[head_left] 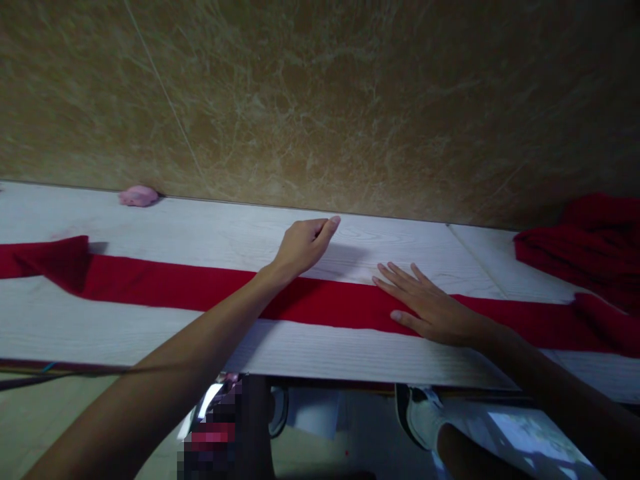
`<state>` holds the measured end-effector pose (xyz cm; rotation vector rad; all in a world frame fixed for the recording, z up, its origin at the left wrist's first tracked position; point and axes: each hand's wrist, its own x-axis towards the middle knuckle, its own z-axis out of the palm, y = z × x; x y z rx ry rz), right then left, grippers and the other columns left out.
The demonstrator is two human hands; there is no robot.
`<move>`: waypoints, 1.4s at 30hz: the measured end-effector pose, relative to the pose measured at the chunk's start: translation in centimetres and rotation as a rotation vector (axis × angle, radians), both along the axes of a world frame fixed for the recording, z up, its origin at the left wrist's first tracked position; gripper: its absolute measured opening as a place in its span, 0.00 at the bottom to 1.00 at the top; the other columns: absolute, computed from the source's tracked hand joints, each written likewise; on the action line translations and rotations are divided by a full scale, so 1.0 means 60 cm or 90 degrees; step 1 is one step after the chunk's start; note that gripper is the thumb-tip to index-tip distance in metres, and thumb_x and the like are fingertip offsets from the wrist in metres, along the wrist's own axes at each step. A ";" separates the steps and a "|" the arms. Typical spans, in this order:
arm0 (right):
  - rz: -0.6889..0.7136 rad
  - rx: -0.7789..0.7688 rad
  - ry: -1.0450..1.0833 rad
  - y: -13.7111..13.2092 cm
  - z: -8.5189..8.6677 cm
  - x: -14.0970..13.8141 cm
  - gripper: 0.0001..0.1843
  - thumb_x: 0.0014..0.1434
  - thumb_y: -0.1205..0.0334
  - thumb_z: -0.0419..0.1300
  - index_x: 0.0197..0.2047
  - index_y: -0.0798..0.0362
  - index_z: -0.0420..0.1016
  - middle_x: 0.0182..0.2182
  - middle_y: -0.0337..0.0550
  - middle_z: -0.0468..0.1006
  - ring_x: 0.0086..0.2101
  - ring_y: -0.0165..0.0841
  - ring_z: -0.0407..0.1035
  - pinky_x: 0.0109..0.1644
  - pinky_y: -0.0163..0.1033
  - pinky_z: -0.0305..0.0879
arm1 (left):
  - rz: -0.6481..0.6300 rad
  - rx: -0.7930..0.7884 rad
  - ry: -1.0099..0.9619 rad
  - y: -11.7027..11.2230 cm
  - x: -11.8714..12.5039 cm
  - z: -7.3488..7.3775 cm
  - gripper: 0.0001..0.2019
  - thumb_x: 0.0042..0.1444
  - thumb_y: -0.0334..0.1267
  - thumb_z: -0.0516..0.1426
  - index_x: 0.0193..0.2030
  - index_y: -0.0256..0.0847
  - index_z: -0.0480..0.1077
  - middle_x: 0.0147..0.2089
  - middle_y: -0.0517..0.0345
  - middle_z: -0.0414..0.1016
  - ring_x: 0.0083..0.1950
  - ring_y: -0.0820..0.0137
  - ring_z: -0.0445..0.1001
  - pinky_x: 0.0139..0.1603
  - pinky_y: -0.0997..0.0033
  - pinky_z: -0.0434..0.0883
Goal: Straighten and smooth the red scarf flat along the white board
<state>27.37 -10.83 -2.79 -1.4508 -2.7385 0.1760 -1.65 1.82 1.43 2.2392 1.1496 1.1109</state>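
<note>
A long strip of red cloth [165, 283] lies across the white wood-grain table [150, 337], twisted over on itself at the left. My right hand [425, 303] rests flat on the strip with its fingers spread. Just beyond the strip's far edge, my left hand [306, 243] is closed, fingers curled and thumb pressed against them. Whatever it may hold is hidden. My left forearm crosses above the cloth.
A brown marbled wall [320, 100] rises along the table's far edge. By it, at the left, sits a pink lump [139, 196]. Bunched red cloth [585, 247] is piled at the far right. A dark cable [30, 381] runs by the near left edge.
</note>
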 end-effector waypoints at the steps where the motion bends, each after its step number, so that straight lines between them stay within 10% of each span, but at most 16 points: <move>1: -0.007 -0.001 -0.001 -0.001 0.005 -0.001 0.36 0.77 0.41 0.44 0.81 0.42 0.43 0.79 0.49 0.44 0.76 0.50 0.38 0.75 0.73 0.39 | -0.005 -0.001 0.003 -0.001 0.001 0.000 0.29 0.69 0.63 0.43 0.23 0.45 0.51 0.21 0.63 0.54 0.26 0.72 0.55 0.30 0.67 0.50; 8: -0.045 0.064 0.051 0.006 0.062 -0.076 0.37 0.77 0.40 0.39 0.81 0.49 0.45 0.79 0.51 0.38 0.76 0.49 0.33 0.76 0.71 0.35 | -0.016 -0.001 0.006 -0.006 0.003 0.002 0.28 0.70 0.60 0.44 0.23 0.45 0.52 0.21 0.63 0.55 0.26 0.72 0.56 0.30 0.67 0.50; 17: -0.051 -0.009 0.004 0.010 0.009 -0.129 0.41 0.76 0.35 0.42 0.80 0.51 0.50 0.79 0.54 0.43 0.76 0.50 0.37 0.76 0.71 0.33 | -0.014 0.003 0.005 -0.006 0.005 0.001 0.27 0.69 0.59 0.45 0.23 0.45 0.51 0.22 0.64 0.55 0.26 0.72 0.55 0.30 0.67 0.51; 24: -0.059 0.026 0.056 0.024 0.049 -0.147 0.41 0.75 0.33 0.40 0.81 0.48 0.49 0.79 0.51 0.39 0.77 0.51 0.33 0.76 0.71 0.31 | -0.014 0.006 -0.008 -0.008 0.004 0.005 0.27 0.70 0.58 0.46 0.23 0.45 0.51 0.22 0.64 0.55 0.26 0.72 0.54 0.30 0.67 0.51; 31: -0.053 -0.009 0.022 0.030 0.015 -0.174 0.41 0.76 0.35 0.40 0.79 0.53 0.53 0.78 0.55 0.44 0.76 0.49 0.37 0.77 0.70 0.31 | -0.010 0.009 -0.015 -0.006 0.003 0.002 0.27 0.69 0.59 0.45 0.23 0.45 0.52 0.21 0.64 0.55 0.26 0.72 0.55 0.29 0.67 0.51; 42: -0.015 0.018 0.049 0.051 0.043 -0.254 0.40 0.75 0.34 0.42 0.80 0.50 0.53 0.78 0.52 0.45 0.76 0.51 0.38 0.76 0.70 0.35 | 0.012 0.018 -0.058 0.003 -0.009 0.012 0.27 0.70 0.59 0.45 0.24 0.44 0.54 0.22 0.65 0.54 0.26 0.73 0.54 0.30 0.67 0.52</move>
